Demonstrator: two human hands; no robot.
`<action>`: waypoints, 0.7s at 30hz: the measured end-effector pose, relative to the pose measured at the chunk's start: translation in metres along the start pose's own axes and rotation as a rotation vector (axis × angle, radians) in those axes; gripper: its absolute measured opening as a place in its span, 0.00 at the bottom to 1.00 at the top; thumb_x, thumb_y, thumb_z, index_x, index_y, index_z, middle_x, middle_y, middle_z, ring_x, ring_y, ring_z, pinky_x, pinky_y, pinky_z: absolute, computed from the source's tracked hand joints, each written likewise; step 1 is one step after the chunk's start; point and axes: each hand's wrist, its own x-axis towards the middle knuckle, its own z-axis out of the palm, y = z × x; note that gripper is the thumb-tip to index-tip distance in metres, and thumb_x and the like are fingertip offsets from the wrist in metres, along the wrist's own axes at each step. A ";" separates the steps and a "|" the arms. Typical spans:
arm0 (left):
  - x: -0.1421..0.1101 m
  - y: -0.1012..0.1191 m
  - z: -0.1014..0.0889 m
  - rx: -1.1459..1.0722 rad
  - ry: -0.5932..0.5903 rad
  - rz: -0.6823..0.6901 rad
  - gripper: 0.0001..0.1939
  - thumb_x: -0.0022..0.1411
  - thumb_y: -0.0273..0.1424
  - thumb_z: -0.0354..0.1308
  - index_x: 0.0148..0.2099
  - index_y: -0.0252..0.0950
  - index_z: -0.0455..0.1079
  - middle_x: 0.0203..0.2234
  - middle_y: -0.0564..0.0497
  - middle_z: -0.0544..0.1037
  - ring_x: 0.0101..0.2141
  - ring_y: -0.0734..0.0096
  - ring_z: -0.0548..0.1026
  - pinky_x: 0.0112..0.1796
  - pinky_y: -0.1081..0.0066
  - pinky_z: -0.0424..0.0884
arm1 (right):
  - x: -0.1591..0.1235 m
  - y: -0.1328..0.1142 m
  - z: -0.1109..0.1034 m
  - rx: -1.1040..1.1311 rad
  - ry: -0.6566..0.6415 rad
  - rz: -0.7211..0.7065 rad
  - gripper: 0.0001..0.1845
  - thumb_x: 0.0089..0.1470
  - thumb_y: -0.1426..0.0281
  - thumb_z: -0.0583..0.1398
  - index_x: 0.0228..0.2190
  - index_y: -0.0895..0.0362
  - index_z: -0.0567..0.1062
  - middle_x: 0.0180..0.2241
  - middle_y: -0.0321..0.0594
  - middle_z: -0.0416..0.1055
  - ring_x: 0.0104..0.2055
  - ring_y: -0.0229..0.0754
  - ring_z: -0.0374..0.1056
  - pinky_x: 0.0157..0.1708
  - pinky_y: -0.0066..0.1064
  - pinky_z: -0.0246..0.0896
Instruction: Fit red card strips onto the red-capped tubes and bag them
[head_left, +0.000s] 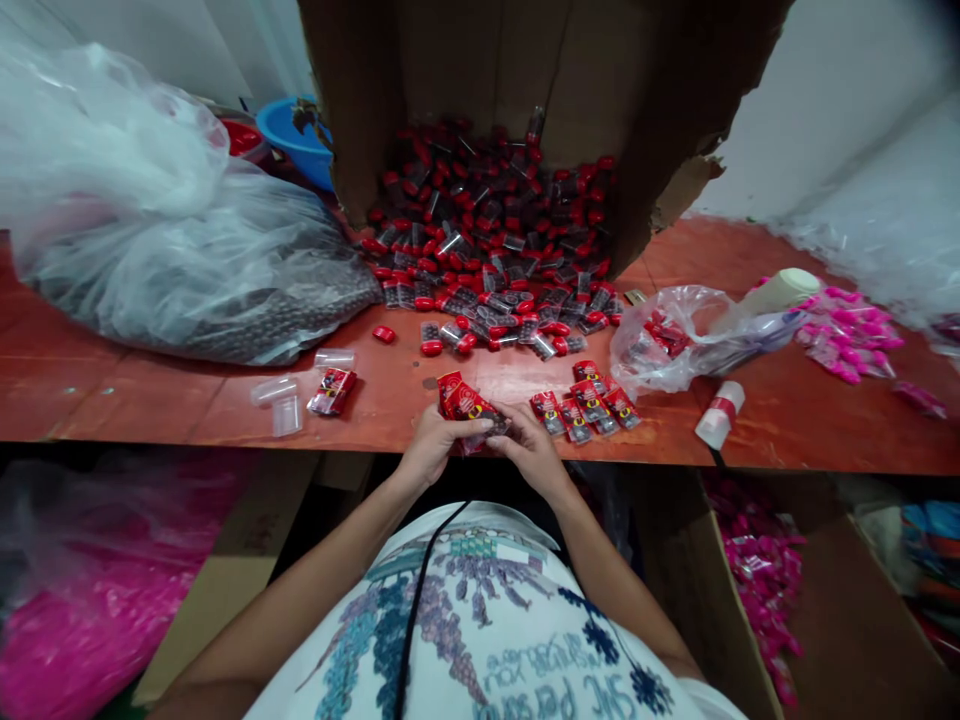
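Note:
My left hand [431, 442] is closed around red printed packets [466, 402] at the table's front edge, its thumb on top. My right hand [531, 447] pinches the dark right end of the same packets. How many packets lie between the fingers I cannot tell. Just right of my hands, several similar red-and-clear packets [591, 396] lie in a group. To the left is a small stack of red printed sleeves [332, 391], beside several clear empty tubes [286, 414]. Beyond my hands, a big heap of clear tubes with red caps [487, 230] holds dark contents.
An upright cardboard box [517, 60] stands behind the heap. A large clear bag of dark beads [225, 280] sits left, a blue basin [296, 140] behind it. A plastic bag [652, 345], a white roll [720, 414] and pink packets [847, 330] are on the right.

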 end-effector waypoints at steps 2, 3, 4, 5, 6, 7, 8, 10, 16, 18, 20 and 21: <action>-0.001 -0.003 0.001 0.031 -0.022 -0.018 0.19 0.35 0.23 0.71 0.34 0.31 0.75 0.27 0.49 0.79 0.27 0.68 0.76 0.31 0.71 0.72 | 0.000 0.001 -0.002 -0.055 0.030 -0.022 0.25 0.48 0.68 0.64 0.49 0.47 0.72 0.37 0.36 0.65 0.39 0.39 0.65 0.42 0.32 0.63; -0.001 -0.004 0.001 0.043 -0.036 -0.031 0.17 0.35 0.23 0.71 0.33 0.31 0.75 0.26 0.49 0.79 0.26 0.68 0.76 0.30 0.72 0.72 | 0.001 0.001 -0.002 -0.069 0.053 -0.028 0.23 0.46 0.68 0.65 0.47 0.48 0.73 0.37 0.36 0.65 0.39 0.39 0.65 0.41 0.32 0.63; -0.001 -0.005 0.001 0.053 -0.049 -0.048 0.16 0.35 0.24 0.71 0.32 0.31 0.75 0.25 0.49 0.79 0.25 0.69 0.76 0.29 0.72 0.72 | 0.000 0.001 -0.001 -0.077 0.078 -0.031 0.22 0.46 0.68 0.65 0.45 0.49 0.74 0.36 0.36 0.65 0.38 0.40 0.65 0.40 0.31 0.63; -0.001 -0.007 0.002 0.059 -0.063 -0.065 0.15 0.36 0.24 0.71 0.31 0.31 0.75 0.25 0.49 0.79 0.25 0.69 0.76 0.29 0.72 0.71 | 0.000 0.002 0.000 -0.083 0.104 -0.032 0.20 0.45 0.68 0.66 0.43 0.50 0.75 0.36 0.36 0.66 0.38 0.40 0.65 0.39 0.31 0.62; 0.000 -0.008 0.003 0.061 -0.075 -0.078 0.14 0.36 0.24 0.71 0.30 0.30 0.75 0.25 0.48 0.79 0.25 0.69 0.76 0.29 0.72 0.71 | 0.000 0.002 0.001 -0.087 0.128 -0.030 0.18 0.45 0.67 0.66 0.41 0.51 0.76 0.36 0.36 0.67 0.37 0.40 0.65 0.38 0.31 0.62; 0.000 -0.009 0.004 0.058 -0.084 -0.088 0.14 0.36 0.24 0.70 0.31 0.30 0.75 0.25 0.48 0.79 0.25 0.69 0.76 0.29 0.72 0.72 | -0.001 0.002 0.002 -0.092 0.146 -0.024 0.18 0.44 0.67 0.66 0.40 0.52 0.76 0.36 0.36 0.67 0.37 0.40 0.66 0.38 0.31 0.62; 0.000 -0.010 0.005 0.049 -0.094 -0.096 0.14 0.37 0.24 0.70 0.31 0.30 0.75 0.26 0.47 0.80 0.25 0.68 0.76 0.30 0.72 0.72 | -0.002 0.003 0.002 -0.096 0.158 -0.015 0.17 0.44 0.67 0.66 0.40 0.52 0.76 0.36 0.36 0.68 0.37 0.40 0.66 0.38 0.30 0.62; 0.002 -0.013 0.008 0.008 -0.110 -0.118 0.15 0.38 0.23 0.70 0.33 0.29 0.75 0.28 0.45 0.80 0.27 0.67 0.77 0.33 0.71 0.73 | -0.005 0.005 -0.002 -0.087 0.183 0.023 0.18 0.45 0.65 0.65 0.41 0.53 0.75 0.36 0.36 0.70 0.36 0.40 0.66 0.38 0.30 0.63; 0.007 -0.016 0.008 -0.246 -0.042 -0.236 0.19 0.44 0.20 0.66 0.42 0.31 0.74 0.35 0.39 0.80 0.34 0.58 0.79 0.36 0.62 0.75 | -0.020 0.012 -0.063 -0.258 0.516 0.069 0.22 0.52 0.61 0.59 0.49 0.54 0.69 0.44 0.43 0.70 0.44 0.45 0.66 0.48 0.41 0.60; 0.008 -0.016 0.005 -0.291 -0.022 -0.237 0.19 0.44 0.19 0.65 0.42 0.31 0.73 0.35 0.38 0.80 0.34 0.56 0.79 0.35 0.60 0.75 | -0.023 0.011 -0.082 -0.539 0.644 0.046 0.21 0.53 0.61 0.58 0.48 0.55 0.71 0.46 0.47 0.67 0.49 0.50 0.62 0.52 0.46 0.55; 0.008 -0.017 0.005 -0.315 -0.018 -0.230 0.19 0.45 0.19 0.65 0.42 0.32 0.73 0.36 0.39 0.80 0.33 0.57 0.79 0.35 0.60 0.75 | -0.024 0.007 -0.086 -0.756 0.723 0.012 0.20 0.53 0.61 0.58 0.46 0.56 0.73 0.46 0.50 0.65 0.51 0.53 0.60 0.53 0.49 0.51; 0.009 -0.017 0.006 -0.317 -0.021 -0.227 0.19 0.45 0.20 0.66 0.42 0.32 0.73 0.36 0.39 0.80 0.32 0.58 0.79 0.34 0.60 0.75 | -0.022 0.004 -0.081 -0.801 0.712 -0.016 0.19 0.54 0.61 0.58 0.45 0.56 0.74 0.46 0.50 0.66 0.51 0.53 0.59 0.53 0.49 0.51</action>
